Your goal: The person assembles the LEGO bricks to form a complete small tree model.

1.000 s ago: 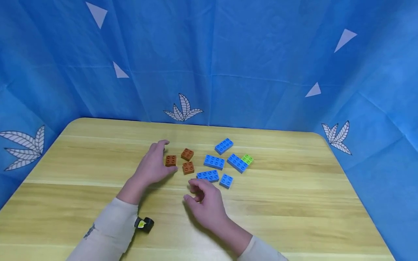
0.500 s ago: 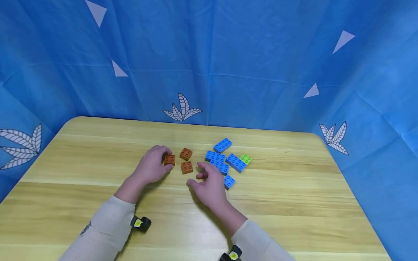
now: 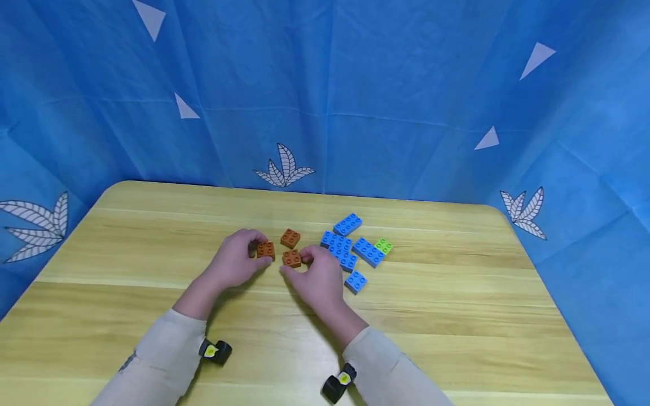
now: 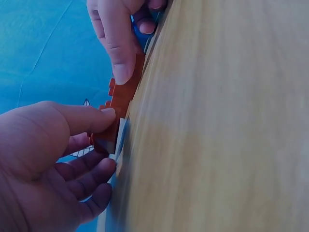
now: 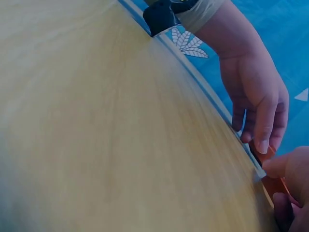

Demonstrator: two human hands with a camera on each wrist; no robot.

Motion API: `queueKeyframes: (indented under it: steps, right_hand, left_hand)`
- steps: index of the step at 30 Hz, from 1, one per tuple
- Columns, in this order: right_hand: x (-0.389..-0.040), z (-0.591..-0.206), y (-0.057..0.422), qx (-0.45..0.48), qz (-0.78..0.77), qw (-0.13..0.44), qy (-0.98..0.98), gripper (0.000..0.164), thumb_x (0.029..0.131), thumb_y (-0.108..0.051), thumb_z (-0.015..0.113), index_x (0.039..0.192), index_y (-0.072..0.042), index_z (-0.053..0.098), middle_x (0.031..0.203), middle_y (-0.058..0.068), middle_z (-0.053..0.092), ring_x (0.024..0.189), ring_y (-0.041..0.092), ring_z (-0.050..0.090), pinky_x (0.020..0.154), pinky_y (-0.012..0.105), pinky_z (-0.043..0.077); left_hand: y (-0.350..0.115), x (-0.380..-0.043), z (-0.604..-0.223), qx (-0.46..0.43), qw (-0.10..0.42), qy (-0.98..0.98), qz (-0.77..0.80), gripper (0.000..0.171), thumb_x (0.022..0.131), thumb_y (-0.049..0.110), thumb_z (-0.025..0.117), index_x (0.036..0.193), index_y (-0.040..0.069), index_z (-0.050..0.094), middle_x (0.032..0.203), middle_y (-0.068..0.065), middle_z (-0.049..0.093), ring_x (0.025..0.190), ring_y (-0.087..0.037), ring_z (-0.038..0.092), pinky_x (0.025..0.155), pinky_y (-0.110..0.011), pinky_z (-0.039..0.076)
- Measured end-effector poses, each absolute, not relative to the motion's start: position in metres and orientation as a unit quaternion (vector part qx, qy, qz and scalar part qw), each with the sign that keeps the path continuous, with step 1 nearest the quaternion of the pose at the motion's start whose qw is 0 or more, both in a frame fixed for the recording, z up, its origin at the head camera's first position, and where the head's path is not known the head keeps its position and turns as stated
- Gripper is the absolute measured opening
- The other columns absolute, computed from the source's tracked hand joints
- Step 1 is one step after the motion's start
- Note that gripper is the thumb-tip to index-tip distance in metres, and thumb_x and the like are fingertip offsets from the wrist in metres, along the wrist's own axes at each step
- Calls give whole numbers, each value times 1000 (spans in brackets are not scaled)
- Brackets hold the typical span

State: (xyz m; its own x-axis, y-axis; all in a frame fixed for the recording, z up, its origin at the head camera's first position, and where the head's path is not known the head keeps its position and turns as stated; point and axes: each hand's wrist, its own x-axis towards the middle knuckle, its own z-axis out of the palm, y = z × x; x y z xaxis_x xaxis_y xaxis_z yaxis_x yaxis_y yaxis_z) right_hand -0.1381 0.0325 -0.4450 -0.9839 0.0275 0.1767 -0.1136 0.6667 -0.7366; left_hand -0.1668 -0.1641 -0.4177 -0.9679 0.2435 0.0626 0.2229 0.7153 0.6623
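Note:
My left hand (image 3: 235, 262) pinches a brown two-by-two toy brick (image 3: 266, 250), thumb on the near side and fingers curled round the far side. In the left wrist view the thumb (image 4: 99, 118) presses along that brick's side. My right hand (image 3: 319, 276) has its thumb and index finger at either side of a second brown brick (image 3: 291, 259), just right of the first. A third brown brick (image 3: 290, 238) lies untouched behind the two. In the right wrist view both hands meet near the table edge, with brown bricks partly hidden by fingers (image 5: 275, 166).
Right of the brown bricks lie several blue bricks (image 3: 347, 224), two of them side by side. A small blue brick (image 3: 356, 282) sits nearest me, and a green brick (image 3: 384, 246) touches a long blue one. A blue curtain (image 3: 406, 101) hangs behind the wooden table (image 3: 457, 316).
My left hand has closed round the left brown brick. My right hand has moved left and away from the blue bricks to the front brown brick; one long blue brick was pushed against another.

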Motion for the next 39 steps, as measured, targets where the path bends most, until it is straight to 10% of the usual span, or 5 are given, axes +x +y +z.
queueKeyframes:
  steps: [12,39]
  right_hand:
    - [-134,-445,49,76,482,43,-872,31,78,-16,83,107,-9,74,97,0,67,67,9,58,59,27,51]
    - [-130,-446,77,150,478,26,-865,40,80,-5,84,117,-2,70,105,7,70,69,5,63,60,25,53]
  left_hand:
    - [-159,-163,-415,127,21,904,408,39,84,11,83,118,2,66,98,-6,61,84,-22,56,72,-37,49]
    - [-126,-157,-414,214,54,866,449,34,80,12,86,111,5,72,99,-1,65,86,-18,63,76,-34,53]
